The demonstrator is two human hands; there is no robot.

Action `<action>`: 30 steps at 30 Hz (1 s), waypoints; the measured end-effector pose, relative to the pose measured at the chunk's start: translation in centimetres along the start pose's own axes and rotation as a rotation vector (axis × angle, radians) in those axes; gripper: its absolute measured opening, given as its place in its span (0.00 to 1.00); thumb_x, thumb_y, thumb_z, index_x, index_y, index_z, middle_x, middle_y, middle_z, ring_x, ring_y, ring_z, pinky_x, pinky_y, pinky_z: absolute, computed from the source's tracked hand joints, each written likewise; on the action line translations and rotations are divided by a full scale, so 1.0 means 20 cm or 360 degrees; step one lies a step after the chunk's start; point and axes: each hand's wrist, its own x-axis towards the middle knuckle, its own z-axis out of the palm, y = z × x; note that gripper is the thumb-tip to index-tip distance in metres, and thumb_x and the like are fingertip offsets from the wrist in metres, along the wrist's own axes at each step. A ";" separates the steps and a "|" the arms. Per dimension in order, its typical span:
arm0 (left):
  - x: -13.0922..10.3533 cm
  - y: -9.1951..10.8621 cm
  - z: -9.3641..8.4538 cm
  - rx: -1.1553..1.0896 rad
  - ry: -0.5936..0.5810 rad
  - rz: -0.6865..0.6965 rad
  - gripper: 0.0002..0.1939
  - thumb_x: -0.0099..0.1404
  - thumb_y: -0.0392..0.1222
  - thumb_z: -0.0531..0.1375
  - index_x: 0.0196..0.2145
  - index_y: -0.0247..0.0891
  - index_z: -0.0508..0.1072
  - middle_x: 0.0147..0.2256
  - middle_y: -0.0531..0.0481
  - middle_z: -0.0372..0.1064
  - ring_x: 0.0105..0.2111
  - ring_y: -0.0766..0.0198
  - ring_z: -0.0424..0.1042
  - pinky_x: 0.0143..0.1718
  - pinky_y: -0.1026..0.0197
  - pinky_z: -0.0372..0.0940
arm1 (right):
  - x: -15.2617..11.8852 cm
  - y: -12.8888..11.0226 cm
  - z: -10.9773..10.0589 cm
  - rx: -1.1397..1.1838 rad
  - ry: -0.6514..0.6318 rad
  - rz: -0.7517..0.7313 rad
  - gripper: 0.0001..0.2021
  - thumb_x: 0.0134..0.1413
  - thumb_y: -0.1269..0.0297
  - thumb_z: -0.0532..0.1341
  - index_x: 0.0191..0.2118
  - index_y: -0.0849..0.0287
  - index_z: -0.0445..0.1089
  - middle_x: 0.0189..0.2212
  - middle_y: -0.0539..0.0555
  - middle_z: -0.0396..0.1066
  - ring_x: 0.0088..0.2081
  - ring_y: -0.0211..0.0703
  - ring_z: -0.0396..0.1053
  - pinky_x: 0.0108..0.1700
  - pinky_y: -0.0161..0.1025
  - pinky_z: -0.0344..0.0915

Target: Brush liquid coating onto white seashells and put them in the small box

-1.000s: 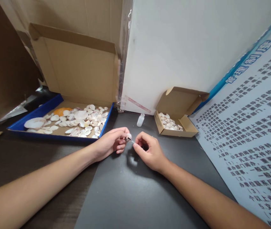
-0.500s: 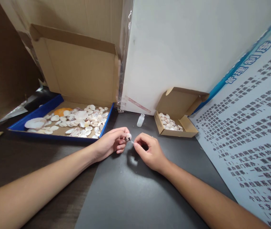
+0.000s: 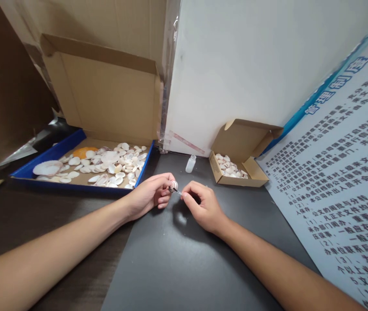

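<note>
Between the thumb and fingers of my left hand (image 3: pixel 151 193) is a small shell (image 3: pixel 173 186), pale with brownish marks. My right hand (image 3: pixel 206 206) pinches a thin, pale brush (image 3: pixel 177 192) whose tip reaches the shell; the fingers hide its other end. Both hands are closed and held just above the dark grey mat. Beyond them stands a small, whitish bottle (image 3: pixel 190 164) with its neck uncapped.
At the left lies a blue-edged tray (image 3: pixel 80 186) of many shells, its cardboard lid (image 3: pixel 106 90) raised behind. A smaller cardboard box (image 3: pixel 240 181) at the right holds more shells. A white panel (image 3: pixel 235 65) and a printed poster (image 3: pixel 332 172) border the mat (image 3: pixel 171 268).
The brush and shell have shifted very slightly against each other, the shell turning a little in my left hand. Everything else stays in place.
</note>
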 end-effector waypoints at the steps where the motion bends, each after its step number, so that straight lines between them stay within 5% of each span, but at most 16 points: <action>1: 0.00 0.00 0.00 0.0002 0.0003 0.0001 0.06 0.61 0.37 0.57 0.27 0.37 0.63 0.19 0.60 0.48 0.17 0.73 0.49 0.17 0.71 0.50 | 0.00 0.00 0.00 -0.0013 -0.0011 0.0007 0.09 0.58 0.70 0.55 0.27 0.58 0.65 0.24 0.49 0.65 0.27 0.38 0.62 0.32 0.34 0.58; 30: -0.02 0.01 0.01 -0.0002 -0.0032 0.0011 0.06 0.61 0.37 0.57 0.28 0.37 0.63 0.19 0.59 0.49 0.17 0.73 0.50 0.18 0.70 0.49 | -0.02 0.01 0.00 0.0067 -0.0128 0.0061 0.13 0.64 0.66 0.50 0.27 0.57 0.59 0.22 0.47 0.61 0.25 0.37 0.59 0.31 0.34 0.56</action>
